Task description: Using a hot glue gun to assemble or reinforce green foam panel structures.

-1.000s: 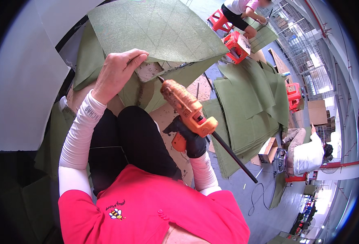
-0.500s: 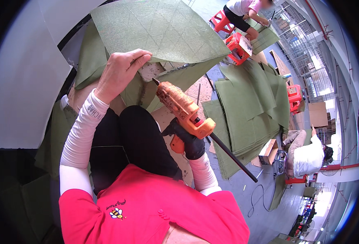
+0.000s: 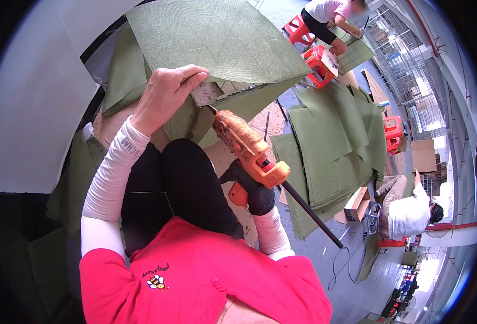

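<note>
Gray floor (image 3: 352, 291) stretches across this big workroom, and red stools (image 3: 299, 29) stand about on it. Close to me, someone in a red shirt (image 3: 195, 270) sits with bent knees. Their bare left hand (image 3: 168, 94) has its thumb and fingertips pinched together on the near edge of a big green sheet (image 3: 217, 40), which is up past the knees. Their right hand (image 3: 257, 191), in a black glove, is wrapped tight around the handle of an orange glue gun (image 3: 235, 132). A long black glue stick (image 3: 314, 216) pokes out of its back. The gun's tip is just below the left hand, near the sheet's edge; I can't tell if it touches anything. To the right lies a pile of green sheets (image 3: 333, 146), with an open cardboard box (image 3: 356, 205) beside it. Farther off, a person in a white top (image 3: 408, 216) sits low.
</note>
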The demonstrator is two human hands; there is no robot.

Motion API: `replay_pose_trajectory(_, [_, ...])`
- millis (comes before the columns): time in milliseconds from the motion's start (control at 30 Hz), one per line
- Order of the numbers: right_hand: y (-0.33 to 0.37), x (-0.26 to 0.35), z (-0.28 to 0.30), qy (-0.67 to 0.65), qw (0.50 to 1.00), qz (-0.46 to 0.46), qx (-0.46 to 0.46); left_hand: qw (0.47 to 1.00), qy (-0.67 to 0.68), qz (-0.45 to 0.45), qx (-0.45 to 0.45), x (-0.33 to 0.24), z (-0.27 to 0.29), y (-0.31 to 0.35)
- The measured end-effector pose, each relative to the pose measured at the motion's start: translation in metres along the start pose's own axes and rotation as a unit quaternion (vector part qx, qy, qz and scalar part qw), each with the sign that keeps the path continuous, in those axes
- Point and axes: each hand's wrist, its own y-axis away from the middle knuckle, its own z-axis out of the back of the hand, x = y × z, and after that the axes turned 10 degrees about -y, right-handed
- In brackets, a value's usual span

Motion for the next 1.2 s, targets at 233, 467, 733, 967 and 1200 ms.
replay_pose_trajectory(233, [0.005,0.009,-0.003,-0.011,1.0,-0.028,-0.002,0.999,0.037,-0.019,-0.034,-0.001,-0.004,-0.001])
replay_pose_trajectory(467, [-0.001,0.016,-0.006,-0.088,0.99,-0.031,-0.106,1.0,0.017,-0.004,-0.011,-0.001,-0.002,0.0])
replay_pose_trajectory(733, [-0.002,0.024,-0.013,-0.179,0.982,-0.061,-0.028,1.0,0.004,-0.005,-0.007,0.0,-0.002,0.001])
replay_pose_trajectory(967, [-0.002,0.021,-0.011,-0.125,0.99,-0.014,-0.061,1.0,0.011,-0.009,-0.007,0.0,-0.002,0.001])
replay_pose_trajectory(1200, [-0.001,0.01,-0.009,0.132,0.987,0.095,-0.01,1.0,0.01,-0.003,0.0,-0.001,-0.001,0.001])
